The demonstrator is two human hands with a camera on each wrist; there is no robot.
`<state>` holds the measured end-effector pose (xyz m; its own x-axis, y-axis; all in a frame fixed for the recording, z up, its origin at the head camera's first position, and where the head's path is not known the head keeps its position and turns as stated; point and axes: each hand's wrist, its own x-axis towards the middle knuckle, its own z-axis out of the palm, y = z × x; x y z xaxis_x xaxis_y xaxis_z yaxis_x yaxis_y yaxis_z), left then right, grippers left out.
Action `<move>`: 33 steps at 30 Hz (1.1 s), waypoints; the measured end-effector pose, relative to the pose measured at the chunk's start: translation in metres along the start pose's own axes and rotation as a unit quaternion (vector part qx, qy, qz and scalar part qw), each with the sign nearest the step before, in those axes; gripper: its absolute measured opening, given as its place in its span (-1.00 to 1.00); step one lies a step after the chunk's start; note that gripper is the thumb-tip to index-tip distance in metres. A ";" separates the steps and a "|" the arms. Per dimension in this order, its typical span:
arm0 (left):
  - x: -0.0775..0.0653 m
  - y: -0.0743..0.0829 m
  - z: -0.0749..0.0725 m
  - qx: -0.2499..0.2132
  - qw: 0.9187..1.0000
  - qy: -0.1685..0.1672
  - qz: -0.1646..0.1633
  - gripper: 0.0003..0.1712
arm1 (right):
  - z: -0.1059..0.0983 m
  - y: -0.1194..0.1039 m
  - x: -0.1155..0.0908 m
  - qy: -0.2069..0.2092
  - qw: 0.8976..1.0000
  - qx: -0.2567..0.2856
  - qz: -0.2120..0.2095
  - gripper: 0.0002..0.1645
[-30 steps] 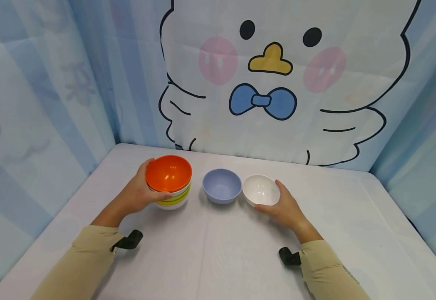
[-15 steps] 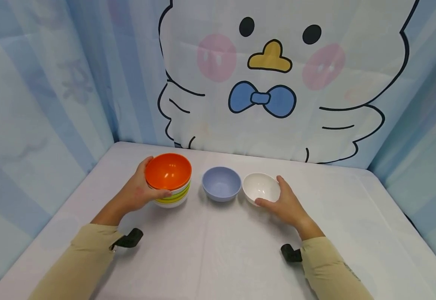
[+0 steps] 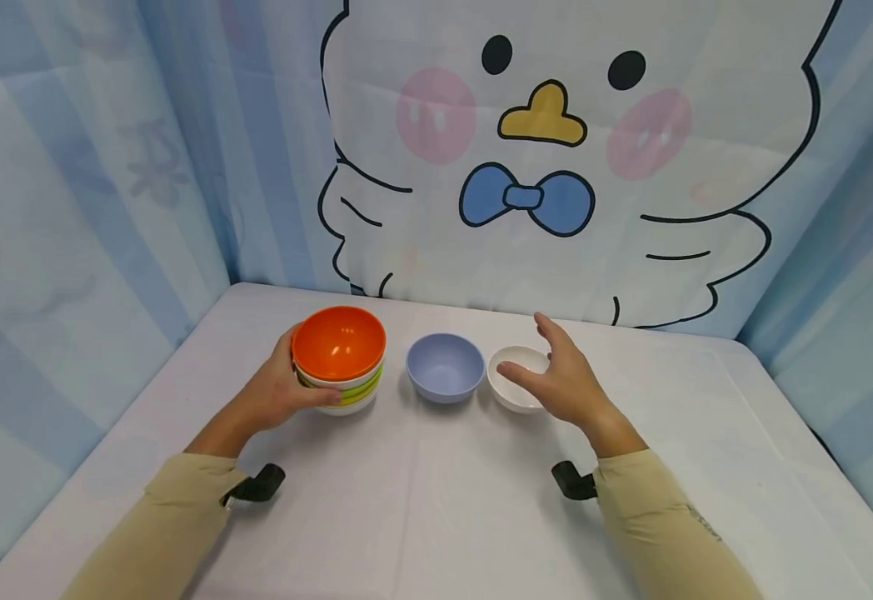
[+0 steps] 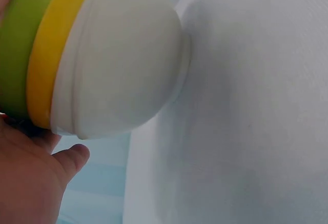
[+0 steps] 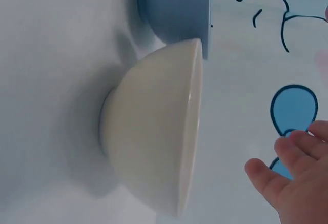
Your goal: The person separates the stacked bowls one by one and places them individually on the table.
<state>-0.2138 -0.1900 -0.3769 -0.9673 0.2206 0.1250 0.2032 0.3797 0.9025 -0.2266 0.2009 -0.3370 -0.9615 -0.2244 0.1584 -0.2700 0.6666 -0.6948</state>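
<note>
My left hand point(image 3: 275, 387) grips the side of a stack of nested bowls point(image 3: 346, 400), its thumb across the near side. An orange bowl point(image 3: 339, 343) tops the stack. Beneath it are white, green and yellow layers, with a white bowl point(image 4: 123, 55) at the bottom. Over a single white bowl point(image 3: 515, 400) hovers my right hand point(image 3: 567, 383), thumb and fingers spread. The right wrist view shows these fingers point(image 5: 266, 180) apart from the white bowl's rim. Between the stack and that bowl stands a periwinkle-blue bowl point(image 3: 446, 371), close beside the white one.
A white cloth covers the table point(image 3: 421, 508). Behind it hangs a curtain point(image 3: 436, 242) with a cartoon bird print, and blue curtains point(image 3: 69, 208) flank both sides. A dark wrist mount point(image 3: 256, 483) sticks out from each sleeve.
The right hand has let go of the white bowl and lifted above it, its fingers spread wider. The left hand and the bowls stay nearly in place.
</note>
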 end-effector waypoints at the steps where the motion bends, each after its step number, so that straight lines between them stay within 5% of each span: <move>1: 0.000 -0.003 0.001 -0.005 1.000 -0.001 0.004 0.30 | 0.003 -0.004 0.003 -0.003 1.000 0.004 -0.010 0.20; 15: 0.004 -0.014 0.007 -0.046 0.999 0.008 0.024 0.27 | 0.064 -0.080 0.043 -0.094 0.992 0.050 -0.071 0.22; 33: 0.003 -0.015 0.007 -0.008 0.999 0.013 0.033 0.23 | 0.121 -0.108 0.066 -0.189 0.974 0.088 -0.092 0.48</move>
<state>-0.2186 -0.1893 -0.3929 -0.9558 0.2206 0.1945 0.2638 0.3500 0.8989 -0.2545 0.0280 -0.3362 -0.8016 -0.5962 0.0443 -0.3905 0.4660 -0.7940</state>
